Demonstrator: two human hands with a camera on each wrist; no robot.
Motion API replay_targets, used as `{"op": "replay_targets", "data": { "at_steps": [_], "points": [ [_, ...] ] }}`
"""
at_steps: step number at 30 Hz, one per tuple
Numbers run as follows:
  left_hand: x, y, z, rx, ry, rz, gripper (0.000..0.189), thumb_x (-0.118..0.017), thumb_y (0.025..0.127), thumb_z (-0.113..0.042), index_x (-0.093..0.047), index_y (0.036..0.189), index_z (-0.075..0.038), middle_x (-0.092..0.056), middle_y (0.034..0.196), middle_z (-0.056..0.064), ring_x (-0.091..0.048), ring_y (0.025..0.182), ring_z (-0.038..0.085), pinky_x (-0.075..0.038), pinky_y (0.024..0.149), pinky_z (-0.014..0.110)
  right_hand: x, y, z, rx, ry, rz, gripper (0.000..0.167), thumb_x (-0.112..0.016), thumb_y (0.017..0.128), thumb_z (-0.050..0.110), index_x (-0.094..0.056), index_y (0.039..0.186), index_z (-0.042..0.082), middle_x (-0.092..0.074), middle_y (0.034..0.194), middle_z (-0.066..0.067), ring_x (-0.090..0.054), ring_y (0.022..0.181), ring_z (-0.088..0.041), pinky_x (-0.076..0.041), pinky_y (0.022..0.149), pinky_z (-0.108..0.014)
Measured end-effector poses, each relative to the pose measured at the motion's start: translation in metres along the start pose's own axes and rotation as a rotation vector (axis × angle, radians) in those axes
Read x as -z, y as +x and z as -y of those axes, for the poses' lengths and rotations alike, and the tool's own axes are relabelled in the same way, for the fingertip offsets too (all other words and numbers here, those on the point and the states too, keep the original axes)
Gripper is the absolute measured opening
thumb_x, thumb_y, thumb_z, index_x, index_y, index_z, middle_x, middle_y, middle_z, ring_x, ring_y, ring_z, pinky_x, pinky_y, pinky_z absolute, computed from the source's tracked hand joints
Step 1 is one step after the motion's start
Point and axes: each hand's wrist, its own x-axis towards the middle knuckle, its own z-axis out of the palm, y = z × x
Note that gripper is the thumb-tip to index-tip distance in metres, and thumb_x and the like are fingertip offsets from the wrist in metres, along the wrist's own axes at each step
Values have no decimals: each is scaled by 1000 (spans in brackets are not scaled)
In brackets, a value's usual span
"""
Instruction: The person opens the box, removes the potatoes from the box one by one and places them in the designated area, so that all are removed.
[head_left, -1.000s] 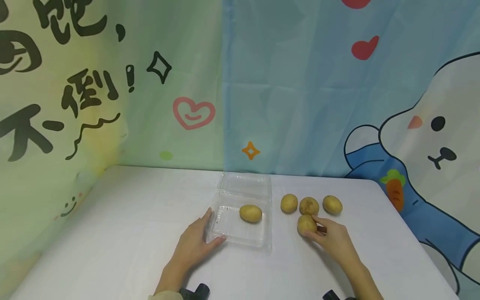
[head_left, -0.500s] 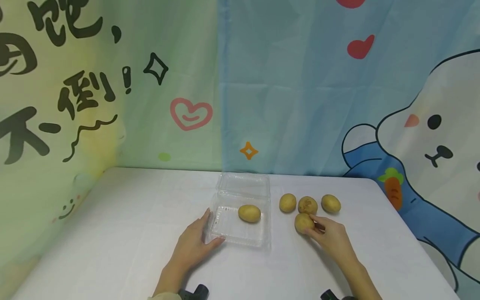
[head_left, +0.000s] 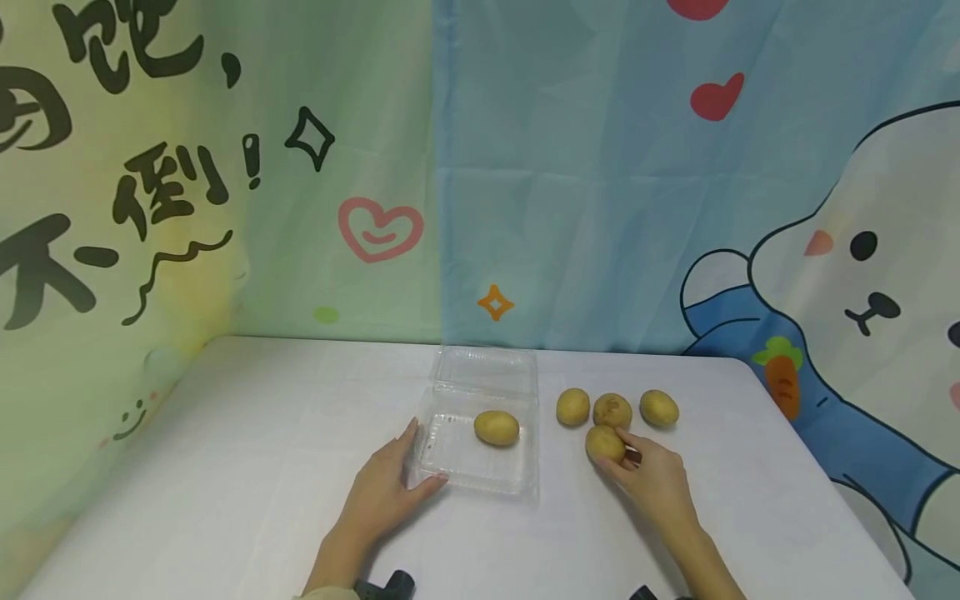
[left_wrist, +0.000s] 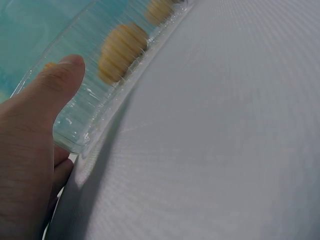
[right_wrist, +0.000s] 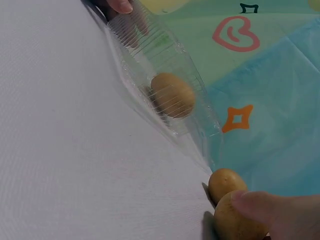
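Note:
A clear plastic hinged container (head_left: 459, 467) lies with its lid folded back, and one yellow potato (head_left: 497, 428) sits inside it. My left hand (head_left: 381, 490) holds its near left corner, fingers along the left side and thumb at the front; the left wrist view shows the thumb (left_wrist: 62, 82) over the clear wall. To the container's right, my right hand (head_left: 654, 479) pinches a potato (head_left: 603, 443) between thumb and fingers. In the right wrist view this potato (right_wrist: 237, 217) overlaps another one (right_wrist: 226, 184).
Three more potatoes stand behind the right hand: a left one (head_left: 573, 407), a brown-marked middle one (head_left: 612, 411) and a right one (head_left: 659, 408). A white cloth covers the table (head_left: 262, 467). A printed curtain (head_left: 570, 183) hangs at its back edge.
My right hand, pinching the potato, has shifted slightly left and back. The left hand stays at the container's corner. The head view has turned slightly.

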Motion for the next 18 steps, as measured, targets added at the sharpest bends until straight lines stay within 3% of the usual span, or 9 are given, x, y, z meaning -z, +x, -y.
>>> {"op": "replay_targets", "data": {
  "at_steps": [6, 13, 15, 18],
  "points": [
    [1, -1, 1, -1, -1, 3, 95, -63, 76, -67, -35, 148, -12, -50, 142, 13, -50, 128, 33, -41, 107, 47, -2, 1, -4, 29, 22, 5, 58, -76, 80, 27, -58, 126, -3, -64, 116, -26, -69, 97, -33, -59, 74, -29],
    [1, -1, 1, -13, -2, -7, 93, -65, 76, -65, -36, 147, -10, -52, 140, 14, -51, 127, 33, -41, 107, 47, 15, 3, -5, 31, -2, 78, 68, -73, 82, 39, -54, 130, -4, -61, 122, -25, -67, 100, -34, -58, 79, -37],
    [1, -1, 0, -17, -6, -8, 93, -65, 76, -64, -36, 147, -10, -52, 140, 14, -51, 127, 33, -41, 107, 47, 24, 6, -8, 18, 6, 55, 68, -70, 84, 41, -52, 132, -4, -59, 126, -25, -64, 105, -37, -58, 82, -40],
    [2, -1, 0, -14, -3, -9, 94, -65, 76, -65, -36, 147, -11, -52, 140, 14, -51, 127, 33, -41, 106, 47, 36, 13, -19, -7, 17, -41, 66, -69, 86, 37, -49, 134, -5, -54, 131, -27, -58, 114, -41, -54, 87, -45]
  ]
}}
